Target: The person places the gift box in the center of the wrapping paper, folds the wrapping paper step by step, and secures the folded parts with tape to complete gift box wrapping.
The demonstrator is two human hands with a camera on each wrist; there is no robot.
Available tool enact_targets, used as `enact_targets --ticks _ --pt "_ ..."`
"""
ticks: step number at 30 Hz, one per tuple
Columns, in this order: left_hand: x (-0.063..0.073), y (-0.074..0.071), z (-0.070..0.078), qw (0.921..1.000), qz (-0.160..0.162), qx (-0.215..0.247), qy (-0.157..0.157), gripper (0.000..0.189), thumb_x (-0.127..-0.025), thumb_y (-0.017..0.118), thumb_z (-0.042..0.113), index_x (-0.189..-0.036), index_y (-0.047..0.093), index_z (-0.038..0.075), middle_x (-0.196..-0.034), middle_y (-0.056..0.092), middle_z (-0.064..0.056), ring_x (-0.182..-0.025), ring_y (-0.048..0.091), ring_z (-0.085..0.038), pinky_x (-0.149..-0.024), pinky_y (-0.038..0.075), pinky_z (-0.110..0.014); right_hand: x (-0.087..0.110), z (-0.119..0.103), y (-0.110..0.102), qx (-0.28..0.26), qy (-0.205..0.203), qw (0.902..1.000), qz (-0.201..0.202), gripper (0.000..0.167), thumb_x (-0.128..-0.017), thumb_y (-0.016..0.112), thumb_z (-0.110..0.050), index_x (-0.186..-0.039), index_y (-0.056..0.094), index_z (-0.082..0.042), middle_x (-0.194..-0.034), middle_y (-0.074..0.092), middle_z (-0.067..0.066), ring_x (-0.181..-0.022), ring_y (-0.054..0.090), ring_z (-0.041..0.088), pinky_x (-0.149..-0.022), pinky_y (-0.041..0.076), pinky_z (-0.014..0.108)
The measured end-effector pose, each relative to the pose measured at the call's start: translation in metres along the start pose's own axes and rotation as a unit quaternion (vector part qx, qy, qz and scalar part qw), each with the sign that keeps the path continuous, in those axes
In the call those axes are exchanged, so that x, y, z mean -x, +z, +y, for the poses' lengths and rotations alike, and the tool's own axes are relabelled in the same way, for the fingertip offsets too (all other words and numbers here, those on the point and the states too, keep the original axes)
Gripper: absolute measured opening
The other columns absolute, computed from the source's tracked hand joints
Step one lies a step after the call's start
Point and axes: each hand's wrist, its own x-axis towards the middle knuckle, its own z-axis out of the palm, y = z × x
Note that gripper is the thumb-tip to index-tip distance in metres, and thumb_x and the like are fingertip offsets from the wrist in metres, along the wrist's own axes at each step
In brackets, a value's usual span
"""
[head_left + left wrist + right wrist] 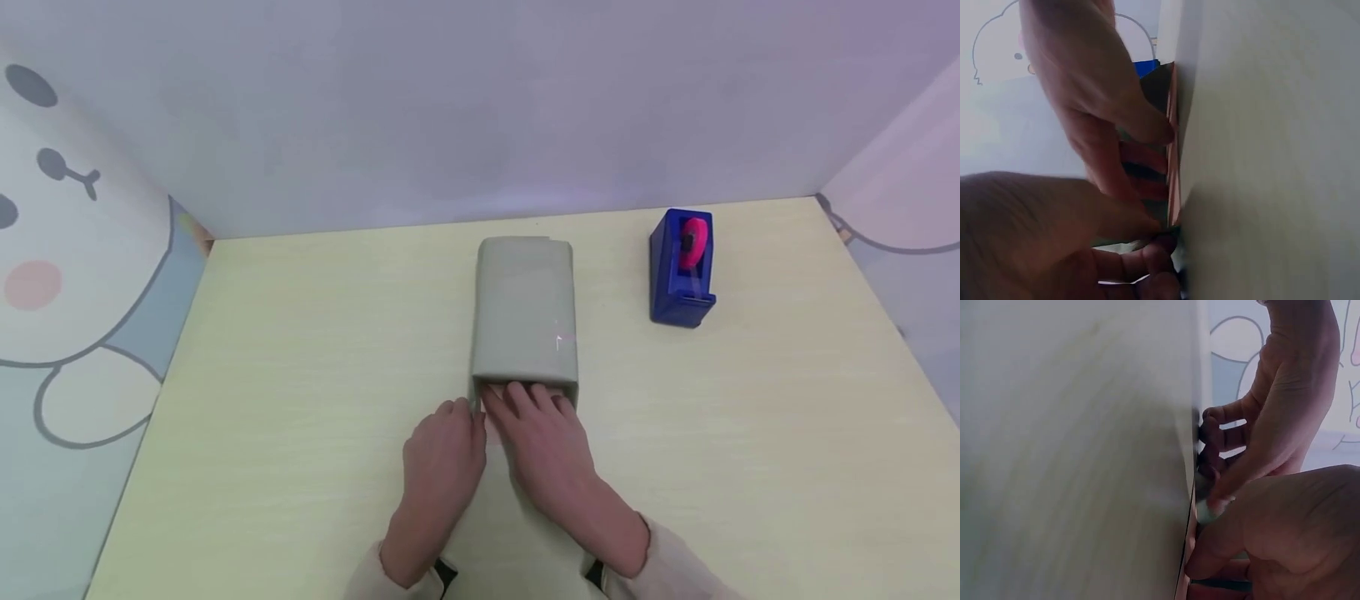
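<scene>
A grey wrapped package point(525, 308) lies on the table, its near end open toward me. My left hand point(445, 458) is at the near left corner of that end, pinching the edge of the wrapping paper point(475, 392) between thumb and fingers. My right hand point(551, 454) reaches into the opening with its fingers extended, the fingertips hidden under the top edge. In the left wrist view, the right thumb touches a thin pinkish layered edge point(1173, 181) low against the table. Whatever is inside the package cannot be made out.
A blue tape dispenser point(678, 271) with a pink core stands right of the package. The pale wooden table point(300, 350) meets a plain wall point(480, 108) at the back. Panels with cartoon drawings point(67, 250) flank both sides.
</scene>
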Motion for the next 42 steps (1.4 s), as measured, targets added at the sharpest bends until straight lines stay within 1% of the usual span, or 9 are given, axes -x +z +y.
enact_targets --ticks 3,8,11,18,24,28,32,36,42 --pt "-0.001 0.002 0.0 1.0 0.009 -0.003 0.002 0.022 -0.094 0.073 0.015 -0.078 0.061 0.007 -0.062 0.047 0.0 -0.051 0.04 -0.012 -0.044 0.033 -0.025 -0.001 0.0 0.0 0.002 0.0 1.0 -0.004 0.06 -0.09 0.068 -0.008 -0.146 0.06 -0.027 -0.11 0.06 0.001 -0.091 0.054 0.023 -0.068 0.044 0.031" --pt "-0.002 0.004 0.0 0.9996 0.003 0.027 -0.006 0.031 -0.094 0.072 0.014 -0.069 0.053 0.012 -0.059 0.043 0.003 -0.05 0.037 -0.011 -0.044 0.03 -0.024 -0.001 0.001 0.001 0.0 0.0 1.0 -0.006 0.063 -0.087 0.069 -0.006 -0.145 0.06 -0.028 -0.112 0.059 0.001 -0.092 0.053 0.024 -0.068 0.045 0.031" --pt "-0.003 0.003 0.001 0.9996 0.001 0.026 -0.006 0.032 -0.096 0.071 0.018 -0.071 0.052 0.011 -0.06 0.042 0.002 -0.049 0.037 -0.011 -0.043 0.029 -0.024 -0.001 0.002 0.001 -0.002 -0.002 1.0 -0.004 0.063 -0.087 0.069 -0.006 -0.145 0.06 -0.027 -0.111 0.059 0.0 -0.091 0.051 0.022 -0.069 0.044 0.031" --pt "-0.007 0.0 0.003 0.9985 0.018 -0.051 0.01 0.026 -0.093 0.078 0.02 -0.086 0.058 0.004 -0.065 0.048 -0.003 -0.049 0.047 -0.016 -0.042 0.037 -0.028 0.001 0.003 -0.001 0.0 -0.022 0.9997 -0.005 0.059 -0.092 0.069 -0.008 -0.147 0.058 -0.026 -0.109 0.057 0.001 -0.089 0.05 0.022 -0.07 0.044 0.031" --pt "-0.006 -0.001 0.007 0.9969 -0.001 -0.078 0.002 0.029 -0.095 0.075 0.021 -0.078 0.058 0.005 -0.061 0.048 -0.004 -0.048 0.048 -0.017 -0.042 0.037 -0.029 0.001 0.004 -0.002 0.016 -0.031 0.9994 0.001 0.06 -0.091 0.071 -0.009 -0.146 0.058 -0.026 -0.11 0.055 0.001 -0.09 0.05 0.022 -0.071 0.044 0.032" --pt "-0.004 0.001 0.011 0.9946 0.007 -0.103 0.012 0.029 -0.093 0.074 0.019 -0.074 0.056 0.008 -0.058 0.046 -0.002 -0.047 0.044 -0.016 -0.042 0.034 -0.028 -0.001 0.003 -0.003 0.026 -0.033 0.9991 0.003 0.058 -0.09 0.074 -0.01 -0.144 0.058 -0.026 -0.111 0.055 0.0 -0.09 0.05 0.021 -0.07 0.044 0.032" --pt "-0.003 0.002 0.013 0.9933 0.011 -0.115 0.01 0.031 -0.092 0.074 0.019 -0.072 0.055 0.008 -0.057 0.045 -0.002 -0.048 0.041 -0.016 -0.043 0.032 -0.027 0.0 0.003 -0.005 0.023 -0.037 0.9991 0.0 0.055 -0.09 0.076 -0.013 -0.141 0.059 -0.026 -0.111 0.054 0.001 -0.09 0.05 0.021 -0.067 0.043 0.031" --pt "-0.001 0.001 0.01 0.9946 0.008 -0.103 0.009 0.031 -0.095 0.074 0.019 -0.072 0.056 0.008 -0.055 0.046 -0.002 -0.047 0.042 -0.015 -0.042 0.032 -0.027 0.0 0.003 -0.006 0.023 -0.042 0.9989 -0.005 0.059 -0.088 0.079 -0.011 -0.141 0.059 -0.026 -0.11 0.054 0.001 -0.089 0.05 0.021 -0.066 0.042 0.03" --pt "-0.001 0.001 0.002 0.9987 0.025 -0.041 0.016 0.033 -0.096 0.073 0.02 -0.071 0.055 0.009 -0.056 0.043 0.0 -0.047 0.038 -0.012 -0.042 0.03 -0.025 0.001 0.004 -0.005 0.026 -0.043 0.9987 -0.01 0.06 -0.087 0.08 -0.011 -0.141 0.06 -0.027 -0.11 0.054 0.001 -0.09 0.051 0.021 -0.065 0.042 0.03"
